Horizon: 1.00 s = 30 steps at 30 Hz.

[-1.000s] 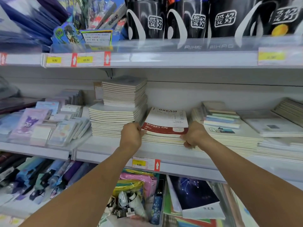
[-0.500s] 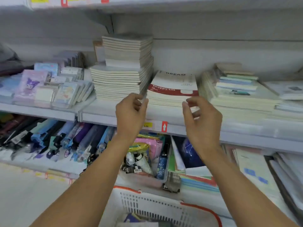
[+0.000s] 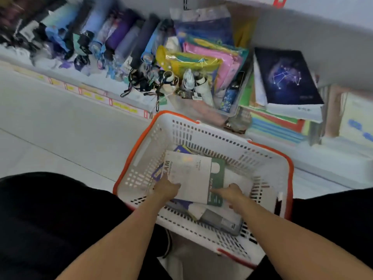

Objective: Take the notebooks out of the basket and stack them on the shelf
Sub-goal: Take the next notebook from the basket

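A white basket (image 3: 145, 152) with an orange rim stands on the floor between my knees. On top inside it lies a white notebook (image 3: 189, 174) with a green band along its right side. Other notebooks lie under it, among them a purple one (image 3: 182, 148) and a grey one (image 3: 220, 219). My left hand (image 3: 167, 188) grips the white notebook's near left corner. My right hand (image 3: 232, 194) holds its near right edge at the green band. The shelf with the notebook stacks is out of view above.
A low shelf runs behind the basket, with folded umbrellas (image 3: 121, 37), colourful plastic folders (image 3: 201, 57) and a dark constellation-cover book (image 3: 286, 77) on paper stacks. Grey floor (image 3: 60, 128) lies to the left. My black-clad knees flank the basket.
Both hands left the stack on the shelf and came down into the basket. The view swung down from the shelf to the basket. The hands now hold the white and green notebook.
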Tool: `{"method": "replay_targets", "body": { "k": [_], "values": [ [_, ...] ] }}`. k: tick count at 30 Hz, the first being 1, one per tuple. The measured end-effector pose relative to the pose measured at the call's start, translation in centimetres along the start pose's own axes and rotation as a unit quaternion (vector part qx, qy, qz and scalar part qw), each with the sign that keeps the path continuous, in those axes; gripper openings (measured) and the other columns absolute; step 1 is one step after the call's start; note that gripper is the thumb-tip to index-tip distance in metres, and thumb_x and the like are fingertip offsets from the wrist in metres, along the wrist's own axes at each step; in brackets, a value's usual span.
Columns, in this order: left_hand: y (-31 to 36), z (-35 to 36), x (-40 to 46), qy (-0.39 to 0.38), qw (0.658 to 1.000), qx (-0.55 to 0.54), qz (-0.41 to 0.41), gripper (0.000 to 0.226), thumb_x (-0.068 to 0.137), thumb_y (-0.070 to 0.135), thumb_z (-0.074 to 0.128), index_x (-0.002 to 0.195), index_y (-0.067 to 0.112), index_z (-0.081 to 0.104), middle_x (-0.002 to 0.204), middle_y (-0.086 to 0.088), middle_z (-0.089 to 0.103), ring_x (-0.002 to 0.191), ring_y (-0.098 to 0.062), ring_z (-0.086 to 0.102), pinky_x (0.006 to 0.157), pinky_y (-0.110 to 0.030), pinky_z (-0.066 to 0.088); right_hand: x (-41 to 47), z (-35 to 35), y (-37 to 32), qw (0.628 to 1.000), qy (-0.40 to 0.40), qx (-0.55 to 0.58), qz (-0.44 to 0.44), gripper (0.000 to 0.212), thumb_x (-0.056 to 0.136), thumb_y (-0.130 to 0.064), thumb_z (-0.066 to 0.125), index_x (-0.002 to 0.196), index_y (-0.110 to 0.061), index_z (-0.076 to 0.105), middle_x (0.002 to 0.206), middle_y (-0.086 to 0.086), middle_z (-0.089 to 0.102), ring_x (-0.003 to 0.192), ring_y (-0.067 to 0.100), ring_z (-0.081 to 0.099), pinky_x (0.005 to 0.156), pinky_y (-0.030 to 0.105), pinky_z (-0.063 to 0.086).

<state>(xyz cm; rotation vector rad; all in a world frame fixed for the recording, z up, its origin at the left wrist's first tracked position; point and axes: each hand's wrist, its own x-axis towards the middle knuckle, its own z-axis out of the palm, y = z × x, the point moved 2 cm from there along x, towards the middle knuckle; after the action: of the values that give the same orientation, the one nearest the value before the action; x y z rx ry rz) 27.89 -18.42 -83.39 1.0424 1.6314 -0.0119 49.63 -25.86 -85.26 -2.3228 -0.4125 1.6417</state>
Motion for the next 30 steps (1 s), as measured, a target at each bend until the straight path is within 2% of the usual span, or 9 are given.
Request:
{"method": "replay_targets", "body": {
  "k": [4,9,12,16,20,23,26,28,30],
  "values": [
    [-1.6,0.0,0.9,-0.035,0.984,-0.131,-0.112,0.045,0.096,0.016,0.058,0.139,0.006,0.047,0.138,-0.012,0.054,0.125,-0.034,0.051,0.104,-0.045,0.045,0.9,0.5,-0.7,0.998,0.004,0.056,0.007,0.066,0.083,-0.028,0.078,0.134,0.0,0.046,0.137,0.013,0.054,0.119,0.029,0.053,0.094,0.041,0.044],
    [-0.8,1.2,-0.8,-0.091,0.958,-0.205,-0.181,0.053,0.097,0.025,0.058,0.143,0.007,0.037,0.142,-0.004,0.04,0.138,-0.032,0.035,0.101,-0.04,0.041,1.4,1.7,-1.1,0.989,-0.066,0.115,0.063,0.048,0.085,-0.032,0.075,0.121,-0.005,0.057,0.123,0.014,0.063,0.1,0.025,0.061,0.093,0.045,0.049],
    [-1.4,1.7,-1.0,-0.103,0.943,-0.222,-0.228,0.064,0.092,0.034,0.064,0.143,0.008,0.036,0.15,-0.018,0.038,0.137,-0.033,0.037,0.112,-0.041,0.036,1.5,2.7,-1.1,0.987,-0.07,0.13,0.059,0.034,0.088,-0.026,0.073,0.114,-0.007,0.061,0.107,0.01,0.068,0.087,0.021,0.063,0.087,0.04,0.053],
    [-2.0,2.3,-0.7,-0.108,0.91,-0.304,-0.262,0.085,0.086,0.04,0.071,0.147,0.002,0.026,0.149,-0.022,0.037,0.136,-0.034,0.04,0.111,-0.041,0.037,1.3,2.5,-0.3,0.979,-0.11,0.158,0.072,0.024,0.094,-0.019,0.064,0.115,-0.006,0.061,0.111,0.015,0.069,0.098,0.027,0.066,0.086,0.041,0.055],
    [-2.0,2.4,-0.6,-0.037,0.887,-0.383,-0.255,0.039,0.084,0.028,0.075,0.106,0.003,0.054,0.11,-0.012,0.061,0.082,-0.026,0.064,0.055,-0.031,0.057,1.3,1.3,0.4,0.951,-0.158,0.252,0.084,0.014,0.097,-0.011,0.058,0.111,-0.01,0.06,0.103,0.013,0.069,0.092,0.026,0.066,0.072,0.038,0.057],
    [-1.1,2.6,-0.3,-0.068,0.848,-0.479,-0.216,0.041,0.082,0.026,0.076,0.119,0.009,0.065,0.108,-0.014,0.072,0.096,-0.032,0.068,0.077,-0.046,0.058,1.3,0.2,0.2,0.926,-0.183,0.315,0.097,0.016,0.097,-0.01,0.058,0.112,-0.011,0.061,0.095,0.01,0.071,0.083,0.022,0.068,0.057,0.027,0.057],
    [0.4,3.4,-0.6,-0.067,0.875,-0.449,-0.171,0.025,0.098,0.017,0.056,0.12,0.008,0.058,0.106,-0.016,0.07,0.094,-0.032,0.066,0.087,-0.048,0.053,1.2,-0.8,0.0,0.951,-0.229,0.169,0.118,0.018,0.093,-0.015,0.065,0.111,-0.01,0.064,0.102,0.009,0.072,0.094,0.023,0.071,0.068,0.029,0.057],
    [0.8,3.9,-0.8,-0.023,0.912,-0.381,-0.151,0.023,0.099,0.013,0.053,0.119,0.003,0.056,0.105,-0.017,0.067,0.089,-0.031,0.065,0.08,-0.048,0.056,2.6,-1.8,0.2,0.98,-0.131,0.096,0.113,0.047,0.085,-0.02,0.077,0.123,-0.003,0.057,0.116,0.012,0.064,0.108,0.03,0.064,0.077,0.036,0.057],
    [1.0,3.9,-1.1,0.069,0.954,-0.267,-0.12,0.019,0.096,0.013,0.055,0.11,0.001,0.058,0.113,-0.018,0.066,0.093,-0.034,0.064,0.082,-0.049,0.056,5.0,-3.3,0.4,0.991,0.09,-0.094,0.03,0.087,0.069,-0.029,0.088,0.139,-0.006,0.042,0.138,0.013,0.05,0.127,0.034,0.05,0.095,0.041,0.052]
  ]
}}
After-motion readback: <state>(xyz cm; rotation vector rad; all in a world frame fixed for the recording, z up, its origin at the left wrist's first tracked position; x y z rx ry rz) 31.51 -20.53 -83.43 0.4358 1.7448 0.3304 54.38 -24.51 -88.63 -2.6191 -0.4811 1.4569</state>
